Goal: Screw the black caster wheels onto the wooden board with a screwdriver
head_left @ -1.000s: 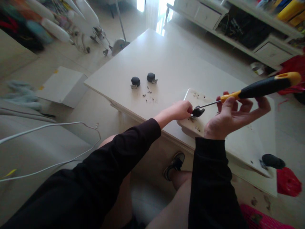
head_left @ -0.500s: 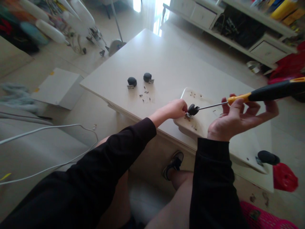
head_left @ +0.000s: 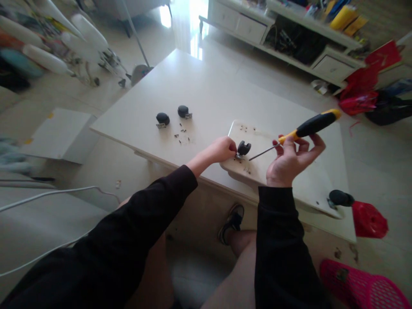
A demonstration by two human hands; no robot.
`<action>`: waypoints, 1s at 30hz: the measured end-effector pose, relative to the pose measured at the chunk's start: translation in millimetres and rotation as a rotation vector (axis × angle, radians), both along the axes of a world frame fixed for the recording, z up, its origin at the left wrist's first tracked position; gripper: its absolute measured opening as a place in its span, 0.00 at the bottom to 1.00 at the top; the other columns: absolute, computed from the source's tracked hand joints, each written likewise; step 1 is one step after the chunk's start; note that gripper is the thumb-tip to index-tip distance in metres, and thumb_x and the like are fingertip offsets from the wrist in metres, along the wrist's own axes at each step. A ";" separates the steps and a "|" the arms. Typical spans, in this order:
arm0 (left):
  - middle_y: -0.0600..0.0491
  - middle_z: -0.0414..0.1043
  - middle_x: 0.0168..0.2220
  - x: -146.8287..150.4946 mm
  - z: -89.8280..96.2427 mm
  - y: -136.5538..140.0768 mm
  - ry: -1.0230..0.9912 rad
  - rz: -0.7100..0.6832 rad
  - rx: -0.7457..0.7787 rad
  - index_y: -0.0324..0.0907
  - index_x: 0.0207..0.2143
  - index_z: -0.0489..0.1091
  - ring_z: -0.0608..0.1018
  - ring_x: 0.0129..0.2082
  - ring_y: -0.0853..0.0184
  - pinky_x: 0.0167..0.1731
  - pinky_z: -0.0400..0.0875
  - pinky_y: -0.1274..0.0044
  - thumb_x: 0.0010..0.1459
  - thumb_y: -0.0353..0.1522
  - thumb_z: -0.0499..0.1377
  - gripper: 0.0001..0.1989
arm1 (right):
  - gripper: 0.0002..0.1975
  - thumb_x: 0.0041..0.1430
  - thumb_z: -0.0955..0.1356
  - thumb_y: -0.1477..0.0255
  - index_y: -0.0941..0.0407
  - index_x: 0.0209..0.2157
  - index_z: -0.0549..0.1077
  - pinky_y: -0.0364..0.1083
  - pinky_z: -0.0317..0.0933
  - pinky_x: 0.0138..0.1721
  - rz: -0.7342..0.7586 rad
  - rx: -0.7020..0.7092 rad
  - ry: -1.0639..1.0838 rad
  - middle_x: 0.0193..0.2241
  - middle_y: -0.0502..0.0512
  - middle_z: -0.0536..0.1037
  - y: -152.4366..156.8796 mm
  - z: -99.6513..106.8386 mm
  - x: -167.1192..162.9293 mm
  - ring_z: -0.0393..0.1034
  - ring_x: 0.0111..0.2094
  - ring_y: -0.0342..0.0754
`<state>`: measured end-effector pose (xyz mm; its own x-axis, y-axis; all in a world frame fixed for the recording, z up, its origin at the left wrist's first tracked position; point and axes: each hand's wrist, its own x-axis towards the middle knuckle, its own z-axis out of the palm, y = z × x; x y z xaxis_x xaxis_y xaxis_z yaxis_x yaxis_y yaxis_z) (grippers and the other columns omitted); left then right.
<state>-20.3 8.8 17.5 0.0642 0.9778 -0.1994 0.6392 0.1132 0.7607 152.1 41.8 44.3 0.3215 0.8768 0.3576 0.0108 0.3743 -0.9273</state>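
We see the white rectangular table (head_left: 206, 94) filling the middle of the view, and on its near right part lies a white round-cornered board (head_left: 265, 135). Left of the table, on the floor, stands a white box (head_left: 61, 133). Over the board we hold a black-and-yellow screwdriver (head_left: 313, 124), tilted, its tip just beside an upright swivel caster; whether the tip touches the board we cannot tell. Our right hand (head_left: 291, 161) grips its yellow neck between thumb and fingers, the outer fingers loosely bent. Our left hand (head_left: 220, 150) is curled, fingertips against the base of that swivel caster (head_left: 243, 147) near the board's left end; we cannot tell whether they grip it. Another black caster (head_left: 341, 198) sits at the board's right end, and two more casters (head_left: 162, 119) stand on the table, with several small dark screws (head_left: 183, 130) scattered just beside them.
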 end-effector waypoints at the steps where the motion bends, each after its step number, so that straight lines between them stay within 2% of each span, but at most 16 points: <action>1: 0.45 0.85 0.38 0.2 0.0 0.3 -0.001 0.007 0.000 0.36 0.40 0.86 0.79 0.35 0.65 0.36 0.69 0.74 0.59 0.26 0.62 0.12 | 0.24 0.56 0.67 0.72 0.44 0.52 0.56 0.50 0.74 0.40 0.003 -0.011 0.001 0.40 0.46 0.65 0.0 -0.9 0.3 0.77 0.38 0.44; 4: 0.46 0.85 0.38 -0.1 -0.4 1.4 -0.005 0.023 -0.001 0.38 0.38 0.86 0.79 0.35 0.65 0.36 0.70 0.74 0.59 0.26 0.62 0.11 | 0.23 0.55 0.66 0.71 0.44 0.52 0.57 0.46 0.71 0.36 0.024 -0.048 -0.002 0.41 0.46 0.65 0.9 -4.2 2.3 0.75 0.37 0.42; 8: 0.47 0.84 0.37 -1.7 -2.6 2.9 -0.027 0.037 -0.009 0.38 0.37 0.86 0.79 0.34 0.66 0.36 0.70 0.75 0.58 0.27 0.63 0.10 | 0.19 0.52 0.66 0.68 0.47 0.47 0.61 0.42 0.58 0.27 0.069 -0.124 -0.091 0.35 0.45 0.66 2.2 -7.9 7.6 0.67 0.29 0.40; 12: 0.48 0.84 0.36 -2.5 -6.0 4.4 -0.044 0.046 -0.017 0.38 0.37 0.85 0.78 0.32 0.67 0.36 0.70 0.75 0.58 0.28 0.64 0.09 | 0.18 0.46 0.74 0.64 0.51 0.38 0.66 0.45 0.61 0.32 0.076 -0.177 -0.363 0.30 0.44 0.70 -3.3 -5.8 11.1 0.65 0.29 0.41; 15: 0.48 0.84 0.35 -2.5 -7.9 5.3 -0.057 0.046 -0.019 0.37 0.37 0.85 0.77 0.32 0.67 0.35 0.69 0.75 0.58 0.29 0.65 0.08 | 0.15 0.48 0.74 0.63 0.53 0.36 0.70 0.48 0.65 0.38 0.069 -0.198 -0.545 0.30 0.48 0.74 -10.0 -2.0 10.7 0.68 0.32 0.45; 19: 0.47 0.83 0.35 -2.2 -8.8 5.2 -0.042 0.047 -0.014 0.38 0.36 0.85 0.78 0.33 0.66 0.34 0.68 0.75 0.59 0.31 0.65 0.08 | 0.18 0.50 0.75 0.61 0.52 0.41 0.74 0.53 0.70 0.44 0.133 -0.284 -0.708 0.37 0.54 0.81 -13.4 -2.0 9.1 0.75 0.40 0.51; 25: 0.49 0.83 0.36 -0.9 -11.0 2.6 -0.024 0.038 0.008 0.40 0.35 0.84 0.78 0.32 0.67 0.34 0.69 0.76 0.59 0.31 0.65 0.07 | 0.31 0.50 0.77 0.60 0.51 0.55 0.71 0.62 0.69 0.57 0.307 -0.390 -0.740 0.52 0.64 0.82 -6.5 -10.9 6.0 0.78 0.52 0.60; 30: 0.48 0.83 0.39 1.1 -11.8 0.5 0.027 0.040 0.030 0.41 0.37 0.84 0.79 0.34 0.66 0.36 0.71 0.75 0.57 0.29 0.65 0.08 | 0.37 0.51 0.76 0.61 0.53 0.62 0.67 0.61 0.69 0.55 0.410 -0.501 -0.746 0.51 0.65 0.82 -4.1 -17.6 5.0 0.79 0.49 0.60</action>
